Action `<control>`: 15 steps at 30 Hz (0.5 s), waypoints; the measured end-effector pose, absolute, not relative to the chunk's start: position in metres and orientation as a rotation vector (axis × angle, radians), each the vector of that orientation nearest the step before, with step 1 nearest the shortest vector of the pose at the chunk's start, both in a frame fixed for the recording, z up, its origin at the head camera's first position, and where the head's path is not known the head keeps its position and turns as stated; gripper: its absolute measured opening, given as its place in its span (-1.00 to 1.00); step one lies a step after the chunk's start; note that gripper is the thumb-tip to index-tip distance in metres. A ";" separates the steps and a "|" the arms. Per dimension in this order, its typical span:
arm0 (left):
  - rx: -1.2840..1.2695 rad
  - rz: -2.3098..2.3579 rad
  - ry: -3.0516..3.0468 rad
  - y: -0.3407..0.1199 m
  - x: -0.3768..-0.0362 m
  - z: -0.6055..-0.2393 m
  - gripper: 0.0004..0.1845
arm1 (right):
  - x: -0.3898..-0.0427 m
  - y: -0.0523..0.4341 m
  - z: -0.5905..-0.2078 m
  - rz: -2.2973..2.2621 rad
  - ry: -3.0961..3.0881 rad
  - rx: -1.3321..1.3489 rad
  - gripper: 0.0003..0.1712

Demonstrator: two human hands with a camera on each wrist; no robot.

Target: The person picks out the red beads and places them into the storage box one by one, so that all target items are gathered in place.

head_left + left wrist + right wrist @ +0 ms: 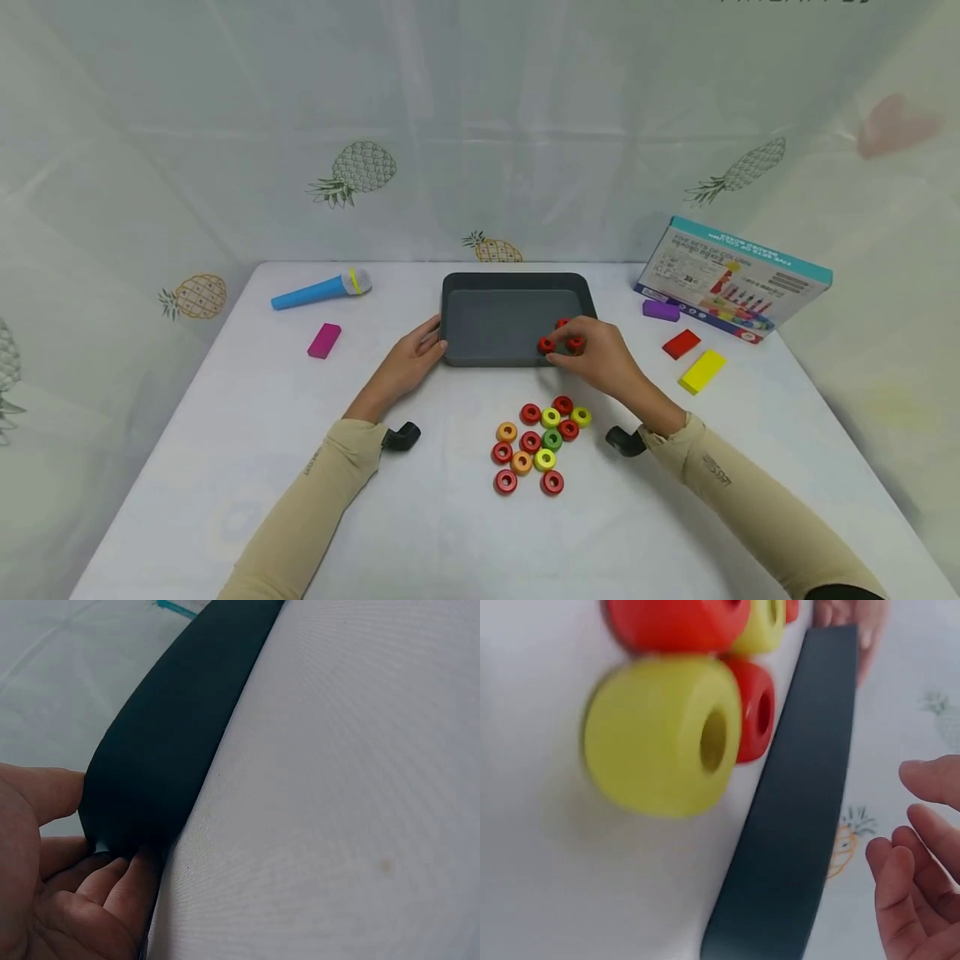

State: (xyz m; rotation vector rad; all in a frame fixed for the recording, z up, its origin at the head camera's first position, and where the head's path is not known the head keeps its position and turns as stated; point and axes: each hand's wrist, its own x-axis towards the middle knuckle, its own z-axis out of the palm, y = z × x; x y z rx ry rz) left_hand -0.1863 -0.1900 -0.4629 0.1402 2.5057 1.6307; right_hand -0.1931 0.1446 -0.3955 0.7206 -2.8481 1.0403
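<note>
Lying at the table's centre, the dark grey tray [517, 283] was set with its long axis running from nine to three o'clock, open side up. Its near left corner was gripped by the left hand [411, 363], thumb on the wall and fingers curled against it, as the left wrist view showed. The tray's near right rim, at about five o'clock, was overhung by the right hand [596, 357]; red rings [547, 344] were seen at its fingertips just inside the wall, though it could not be told whether they were pinched or only touched. In the right wrist view the fingers appeared loosely spread. A cluster of red, yellow, orange and green rings [540, 446] lay at six o'clock of the tray, holes upward.
</note>
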 end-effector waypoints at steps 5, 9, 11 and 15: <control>0.143 1.636 2.491 -0.190 -0.187 -0.465 -0.33 | -0.176 0.149 -0.394 1.065 -2.878 0.788 -0.69; 0.151 1.635 2.505 -0.190 -0.186 -0.465 -0.33 | -0.167 0.152 -0.395 1.066 -2.914 0.817 -0.68; 0.153 1.644 2.506 -0.190 -0.186 -0.464 -0.33 | -0.164 0.154 -0.396 1.068 -2.932 0.816 -0.67; 0.166 1.654 2.498 -0.191 -0.186 -0.463 -0.33 | -0.159 0.157 -0.398 1.074 -2.973 0.812 -0.65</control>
